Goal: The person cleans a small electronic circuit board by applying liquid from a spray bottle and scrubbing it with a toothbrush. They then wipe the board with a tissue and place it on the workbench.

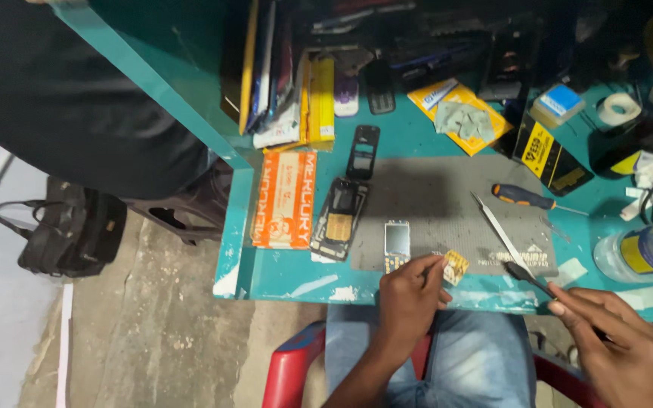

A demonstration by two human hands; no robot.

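Both hands work at the near edge of a teal-painted workbench, above the person's blue-jeaned knees and a red plastic chair. Closed to a pinch, the left hand grips a small yellow-gold square component between thumb and fingertips, raised just over the bench edge where the camera can look straight down on it, presumably to steady it for fine work. Curled around the dark handle of a slim black-tipped tool, the right hand points the tool up and left towards that component, tip near it but apart.

Just beyond the left hand lies a small phone circuit board with a grey screen, on the near left corner of a grey rubber work mat that probably keeps small parts from sliding. Thin silver tweezers lie slantwise on the mat, and an orange-and-blue-handled screwdriver lies at its far right, both within easy reach of the right hand. Left of the mat, an opened black phone housing lies beside an orange-and-white flat cardboard pack, with a second black phone frame further back. Upright boxes and packets stand stacked along the back of the bench. A clear plastic bottle with a yellow label lies at the right, and a black bag stands on the concrete floor to the left.
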